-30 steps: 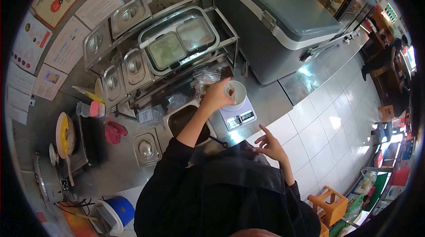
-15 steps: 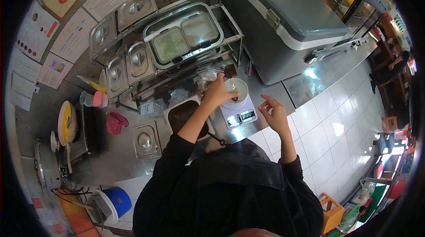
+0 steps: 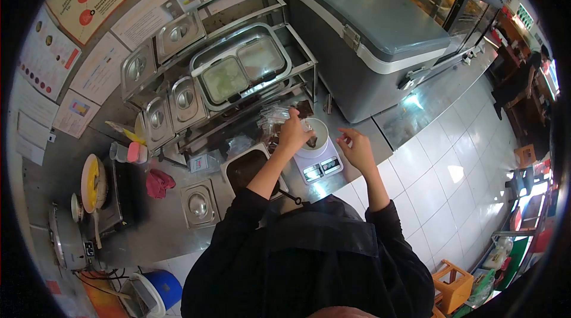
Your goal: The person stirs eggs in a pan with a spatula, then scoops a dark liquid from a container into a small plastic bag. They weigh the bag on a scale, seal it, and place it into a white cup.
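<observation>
A white bowl (image 3: pixel 321 134) stands on a white digital scale (image 3: pixel 320 168) whose display is lit. My left hand (image 3: pixel 292 135) reaches over the bowl's left rim, its fingers closed on a small clear plastic packet (image 3: pixel 310 139) with something dark in it. Part of the packet is hidden by the fingers. Just right of the bowl hovers my right hand (image 3: pixel 357 148), fingers bent and apart, holding nothing. Behind my left hand lies a pile of small clear packets (image 3: pixel 272 118). A steel pan with dark brown contents (image 3: pixel 245 170) sits under my left forearm.
A steel rack (image 3: pixel 306 56) with lidded containers is at the back. To the right of it stands a large grey cooler box (image 3: pixel 363 50). A pink cloth (image 3: pixel 159 182) and a lidded steel container (image 3: pixel 199 204) are on the left. Another person (image 3: pixel 520 89) is far right.
The view has shifted a little, so the counter appears slightly lower. My left hand stays at the bowl with the packet, and my right hand stays beside the scale, its fingers curling slightly more.
</observation>
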Demonstrator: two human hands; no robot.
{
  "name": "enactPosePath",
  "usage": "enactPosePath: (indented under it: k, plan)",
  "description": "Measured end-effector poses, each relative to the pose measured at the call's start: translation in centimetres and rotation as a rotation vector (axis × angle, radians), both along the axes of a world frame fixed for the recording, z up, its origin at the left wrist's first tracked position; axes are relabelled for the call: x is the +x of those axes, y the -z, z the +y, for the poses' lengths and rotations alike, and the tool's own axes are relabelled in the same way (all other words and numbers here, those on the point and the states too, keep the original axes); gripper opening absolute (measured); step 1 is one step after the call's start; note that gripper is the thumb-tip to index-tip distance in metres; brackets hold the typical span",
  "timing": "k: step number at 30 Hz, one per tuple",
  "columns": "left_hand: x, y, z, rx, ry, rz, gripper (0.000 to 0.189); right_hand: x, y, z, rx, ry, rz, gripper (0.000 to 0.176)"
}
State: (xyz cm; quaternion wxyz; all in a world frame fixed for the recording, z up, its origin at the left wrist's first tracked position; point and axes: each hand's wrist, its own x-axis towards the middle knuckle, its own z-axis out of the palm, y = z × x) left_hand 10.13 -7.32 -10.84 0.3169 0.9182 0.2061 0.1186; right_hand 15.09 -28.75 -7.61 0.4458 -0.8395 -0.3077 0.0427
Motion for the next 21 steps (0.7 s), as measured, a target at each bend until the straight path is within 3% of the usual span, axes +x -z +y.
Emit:
enactPosePath:
  k: [2, 7, 10, 14, 16, 21]
  plan:
    - [-0.1, 0.1, 0.2, -0.004, 0.017, -0.021, 0.065, 0.6, 0.4, 1.1, 0.001, -0.015, -0.029, 0.031]
    - [-2.5, -5.9, -0.4, -0.159, 0.182, -0.216, 0.047, 2.0, 1.7, 3.3, 0.127, -0.056, -0.146, 0.029]
    - [-3.6, -9.4, -0.4, -0.203, 0.212, -0.312, 0.042, 1.1, -0.4, 4.0, 0.298, -0.123, 0.267, 0.027]
    - [-4.4, -11.9, -0.2, -0.448, 0.230, -0.455, 0.042, 1.0, -0.2, 5.3, 0.633, -0.138, 0.341, 0.020]
    - [-4.7, -12.5, -0.1, -0.546, 0.227, -0.478, 0.043, -0.1, -3.0, 5.7, 0.795, -0.153, 0.413, 0.016]
    - [-5.3, -13.8, 0.1, -0.609, 0.251, -0.491, 0.046, -0.3, -4.8, 5.2, 0.839, -0.214, 0.355, 0.013]
